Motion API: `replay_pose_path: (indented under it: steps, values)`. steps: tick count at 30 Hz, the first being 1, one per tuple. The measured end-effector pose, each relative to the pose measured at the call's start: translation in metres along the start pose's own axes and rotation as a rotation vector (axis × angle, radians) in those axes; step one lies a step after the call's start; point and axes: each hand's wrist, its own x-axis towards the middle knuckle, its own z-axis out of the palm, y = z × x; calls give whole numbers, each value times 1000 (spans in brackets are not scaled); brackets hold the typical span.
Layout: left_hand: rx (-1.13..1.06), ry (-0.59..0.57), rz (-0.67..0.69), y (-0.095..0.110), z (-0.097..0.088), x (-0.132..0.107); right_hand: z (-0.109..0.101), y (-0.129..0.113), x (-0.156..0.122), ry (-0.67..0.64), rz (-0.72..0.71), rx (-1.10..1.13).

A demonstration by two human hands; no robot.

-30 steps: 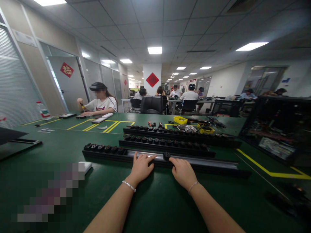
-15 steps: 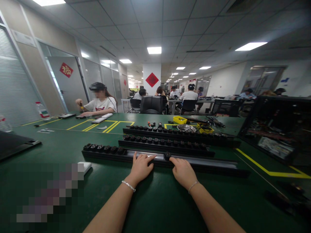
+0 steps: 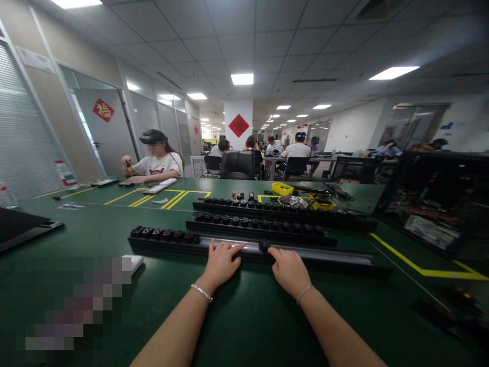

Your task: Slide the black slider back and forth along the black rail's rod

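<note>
Near rail: black walls, silvery grey channel
Single block: black
Left-end blocks: black, greyish highlights
Rear rails: black
Tabletop: deep green
Tape: bright yellow stripes
Small tray: yellow
Round dish: shiny silver
Bracelets: silvery white
Co-worker's shirt: white with a reddish print
Co-worker's headgear: black
Door sign: red diamond, gold character
Pillar sign: red diamond, darker pattern
Bottle: clear, red cap, red-and-white label
Chair: black
Ceiling: grey, squared grid

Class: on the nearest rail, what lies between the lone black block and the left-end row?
Head view: silvery channel, with the left hand partly over it.
</note>
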Motion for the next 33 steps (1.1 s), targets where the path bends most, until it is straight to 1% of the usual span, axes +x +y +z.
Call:
replay_pose_path:
  steps: [8,13,22,33]
  values:
    - [2,-13,-8,1,-1,0,0,1,0,14,14,13]
    - [-1,-25,-19,3,-2,0,-1,3,0,0,27,1]
    - [7,-11,-6,2,-2,0,-3,3,0,11,30,4]
    - [-12,-16,-20,3,-3,0,-4,7,0,26,46,8]
